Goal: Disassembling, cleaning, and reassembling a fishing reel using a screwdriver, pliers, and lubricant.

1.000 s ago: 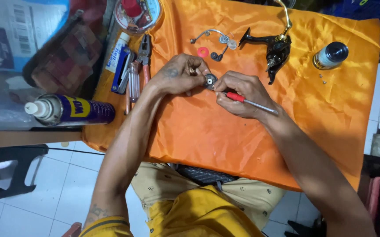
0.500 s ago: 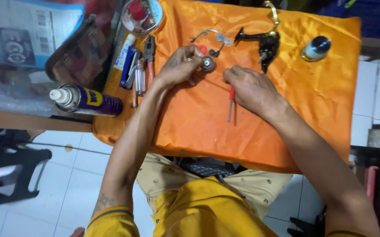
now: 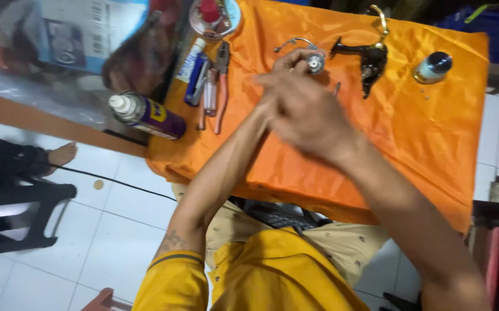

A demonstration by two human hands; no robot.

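Note:
My left hand [image 3: 287,62] reaches up over the orange cloth [image 3: 422,132] and pinches a small round metal part [image 3: 316,61]. My right hand [image 3: 307,109] is motion-blurred and crosses above my left forearm, its fingers pointing left. A thin grey shaft [image 3: 337,88] shows just beside it; whether the hand grips it is unclear. A black fishing-reel body with a gold handle [image 3: 370,57] lies to the right of the part. A curved wire bail [image 3: 292,41] lies behind my left fingers.
A small dark-capped bottle [image 3: 433,66] stands at the far right. Red-handled pliers [image 3: 222,75], a clear-handled screwdriver [image 3: 209,92] and a blue tool [image 3: 197,78] lie at the cloth's left. A purple spray can [image 3: 145,115] lies off the cloth. Another person's foot [image 3: 62,154] rests on the floor tiles.
My right hand has swept up and left, from the cloth to above my left forearm. The red screwdriver handle is no longer visible. The left hand keeps hold of the round part.

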